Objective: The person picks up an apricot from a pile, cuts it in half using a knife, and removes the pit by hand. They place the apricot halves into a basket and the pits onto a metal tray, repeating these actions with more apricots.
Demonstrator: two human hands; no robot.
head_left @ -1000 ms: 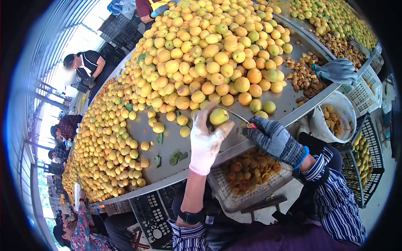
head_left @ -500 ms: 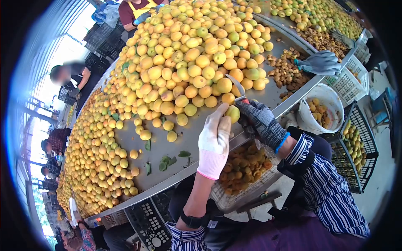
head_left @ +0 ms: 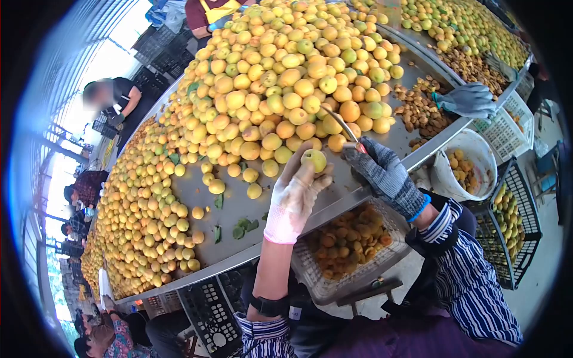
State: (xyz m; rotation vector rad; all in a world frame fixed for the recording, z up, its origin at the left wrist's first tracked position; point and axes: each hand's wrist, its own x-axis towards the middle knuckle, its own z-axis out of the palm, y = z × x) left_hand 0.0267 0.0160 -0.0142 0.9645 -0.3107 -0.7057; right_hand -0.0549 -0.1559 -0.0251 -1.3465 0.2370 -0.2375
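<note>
My left hand (head_left: 293, 200), in a white glove with a pink cuff, holds a greenish-yellow apricot (head_left: 314, 160) between thumb and fingers, above the table's near edge. In a grey knitted glove with a blue cuff, my right hand (head_left: 387, 176) grips a knife (head_left: 344, 126) with a red handle and a thin curved blade. The blade points up and left towards the apricot pile (head_left: 280, 77), apart from the held fruit. Below both hands, a pale plastic basket (head_left: 313, 287) contains apricot halves (head_left: 352, 241).
The metal table (head_left: 280, 206) carries loose leaves (head_left: 242, 228) and a heap of pits (head_left: 425, 113). A grey glove (head_left: 468, 99) lies on its right edge. To the right stand a white bucket (head_left: 443, 173) and a black crate (head_left: 528, 235). Other people work around the table.
My left hand has moved left with the apricot, away from the knife. My right hand has shifted slightly right, still holding the knife. The whole view has shifted a little.
</note>
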